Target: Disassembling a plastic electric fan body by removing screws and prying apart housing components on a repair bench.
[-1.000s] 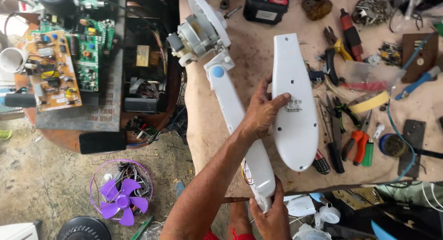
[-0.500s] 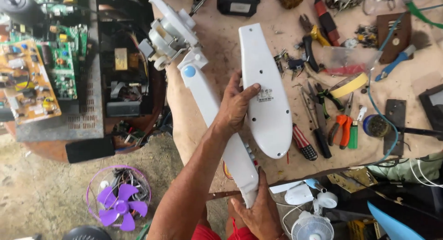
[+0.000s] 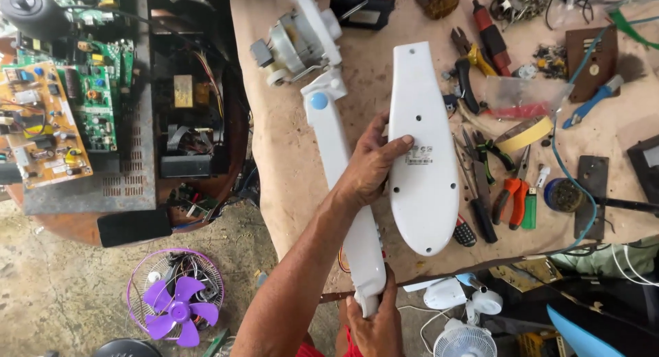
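- Circuit boards, green and orange [image 3: 51, 117], are spread at nine o'clock on a dark metal chassis [image 3: 89, 192].
- A small purple plastic fan in a wire cage [image 3: 175, 305] is seen on the concrete floor at seven o'clock.
- A long white plastic fan stem [image 3: 343, 185], with a grey motor [image 3: 292, 44] at its twelve o'clock end, is gripped at its six o'clock end by the right hand [image 3: 374, 323], fingers clenched around it.
- A white oval plastic cover [image 3: 422, 151] is grasped at its edge by the left hand [image 3: 371, 165], just beside the stem, over the brown workbench [image 3: 274, 158].
- Pliers with orange handles [image 3: 511, 196] and other tools are scattered at three o'clock.
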